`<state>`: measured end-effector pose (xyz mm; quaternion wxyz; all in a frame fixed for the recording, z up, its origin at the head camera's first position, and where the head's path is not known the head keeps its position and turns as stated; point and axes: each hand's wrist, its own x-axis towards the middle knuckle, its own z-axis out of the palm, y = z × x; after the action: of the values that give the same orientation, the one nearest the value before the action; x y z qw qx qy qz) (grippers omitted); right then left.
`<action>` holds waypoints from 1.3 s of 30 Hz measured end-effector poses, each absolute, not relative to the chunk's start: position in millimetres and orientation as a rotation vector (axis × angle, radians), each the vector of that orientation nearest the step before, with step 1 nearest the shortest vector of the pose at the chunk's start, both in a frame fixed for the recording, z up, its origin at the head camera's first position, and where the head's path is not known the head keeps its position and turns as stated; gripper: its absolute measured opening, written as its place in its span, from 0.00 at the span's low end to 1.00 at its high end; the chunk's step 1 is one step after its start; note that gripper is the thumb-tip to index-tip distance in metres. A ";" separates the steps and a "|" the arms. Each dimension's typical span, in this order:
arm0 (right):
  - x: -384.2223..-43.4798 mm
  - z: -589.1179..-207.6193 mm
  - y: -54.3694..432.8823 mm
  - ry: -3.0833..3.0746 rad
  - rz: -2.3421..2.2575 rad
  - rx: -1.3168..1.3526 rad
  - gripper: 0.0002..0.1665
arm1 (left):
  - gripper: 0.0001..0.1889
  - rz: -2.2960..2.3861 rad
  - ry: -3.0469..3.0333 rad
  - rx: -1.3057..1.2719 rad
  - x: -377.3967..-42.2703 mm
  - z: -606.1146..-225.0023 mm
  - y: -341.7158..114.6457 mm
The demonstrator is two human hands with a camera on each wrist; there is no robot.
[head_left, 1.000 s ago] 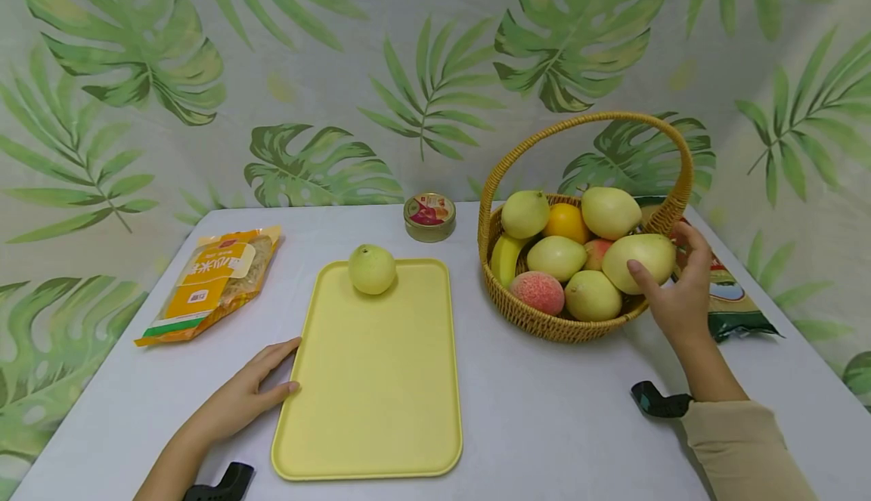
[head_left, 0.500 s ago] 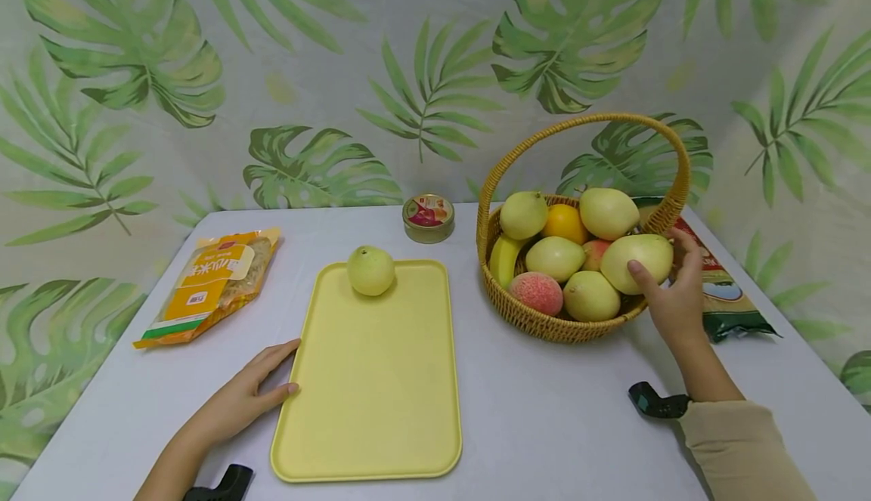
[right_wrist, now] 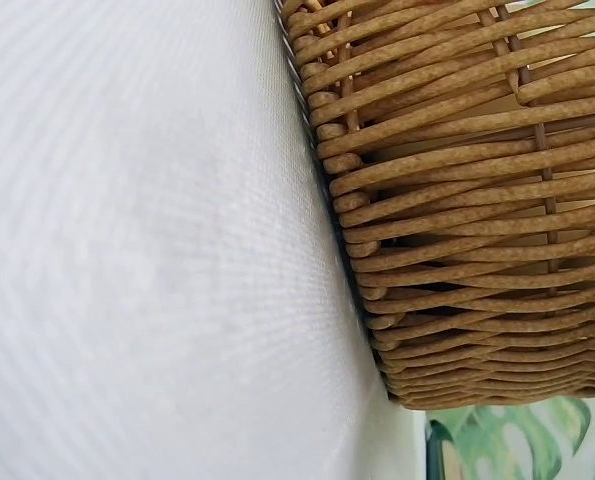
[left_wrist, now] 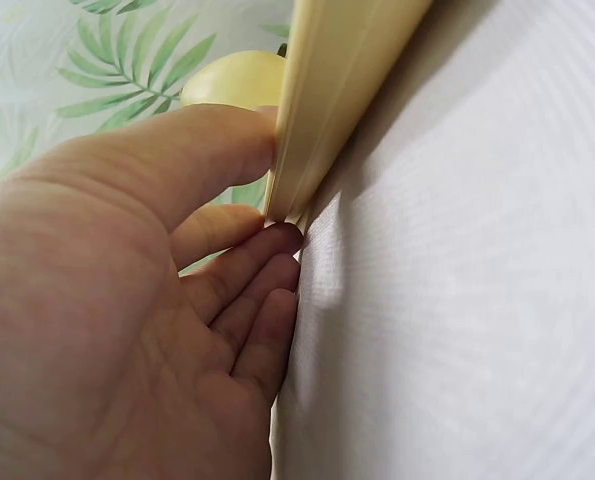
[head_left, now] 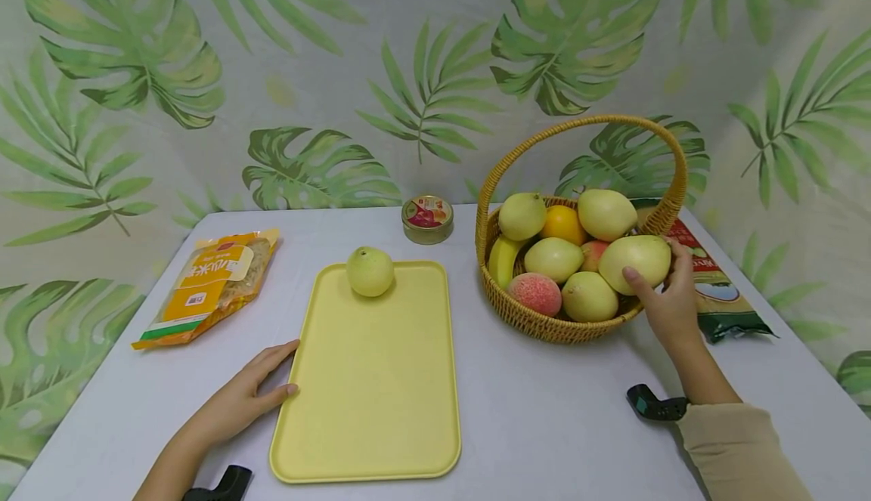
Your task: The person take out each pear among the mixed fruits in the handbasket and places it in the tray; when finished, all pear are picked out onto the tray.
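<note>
In the head view, my right hand (head_left: 674, 301) holds a large pale green pear (head_left: 634, 263) at the right side of the wicker basket (head_left: 544, 329). The thumb lies on its near face, and the other fingers reach round its far right side. Only the basket's woven wall shows beneath it in the right wrist view, where the grasp is out of sight. My left hand (head_left: 248, 395) touches the left edge of a yellow tray (head_left: 367, 380) with fingers loosely extended. In the left wrist view, the thumb and fingertips meet the tray's rim (left_wrist: 312, 110). A round green pear (head_left: 370, 271) sits at the tray's far end.
The basket also bears a banana (head_left: 504, 259), an orange (head_left: 564, 224), a peach (head_left: 535, 294) and several pears, under a tall arched handle (head_left: 578, 125). A can (head_left: 427, 219) stands at the back. Bagged goods (head_left: 211, 286) lie left, and another bag (head_left: 728, 297) lies right.
The right-hand fingers have come down slightly and closed in on the large pear, which stays in the basket. My left hand keeps its place at the tray; the view has shifted a little.
</note>
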<state>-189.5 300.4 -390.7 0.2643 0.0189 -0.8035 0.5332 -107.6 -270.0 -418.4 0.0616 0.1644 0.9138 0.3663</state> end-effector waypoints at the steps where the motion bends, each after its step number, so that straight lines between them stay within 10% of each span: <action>1: -189.4 -390.7 300.5 -2.171 1.447 0.044 0.39 | 0.33 1.109 2.761 0.499 -107.6 -418.4 -269.7; 21: -179.2 -356.8 278.2 -1.918 1.586 0.249 0.45 | 0.34 1.122 2.739 0.485 -108.3 -418.5 -269.5; 39: -148.6 -317.8 157.1 -2.056 1.625 0.892 0.47 | 0.33 1.112 2.744 0.489 -108.6 -419.0 -271.0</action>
<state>-148.6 157.1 -317.8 0.1857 0.3168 -0.7298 0.5767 -108.6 -271.0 -419.0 0.0703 0.1624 0.9122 0.3696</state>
